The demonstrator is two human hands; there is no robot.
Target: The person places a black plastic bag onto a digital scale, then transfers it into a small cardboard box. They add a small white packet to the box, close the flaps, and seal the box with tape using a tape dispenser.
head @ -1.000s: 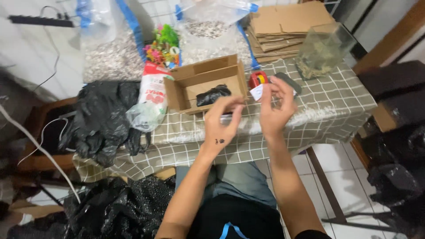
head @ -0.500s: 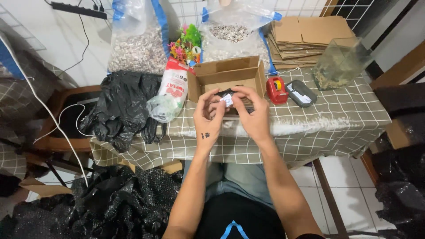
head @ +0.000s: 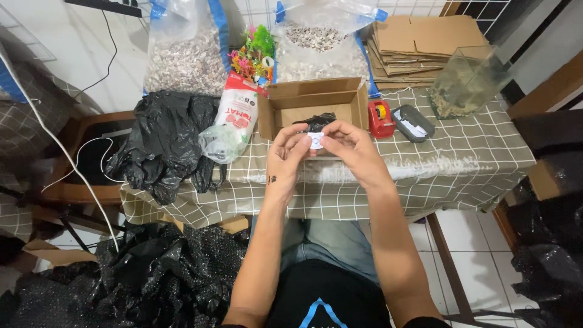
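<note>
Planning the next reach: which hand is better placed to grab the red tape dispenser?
Probably the right hand. The tape dispenser sits just beyond it, right of the box. The left hand would have to cross over. Both hands pinch a small white label, so the left would need to hold it alone.

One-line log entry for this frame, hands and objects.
left hand: pinching white sticker | right hand: same sticker | behind: open cardboard box, black item inside

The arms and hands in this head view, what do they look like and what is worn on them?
Both forearms are bare: no sleeves, gloves, watch or rings show. The left hand has a small dark mark on its wrist; the right hand is unmarked. Lower down: a black top, grey trousers.
</note>
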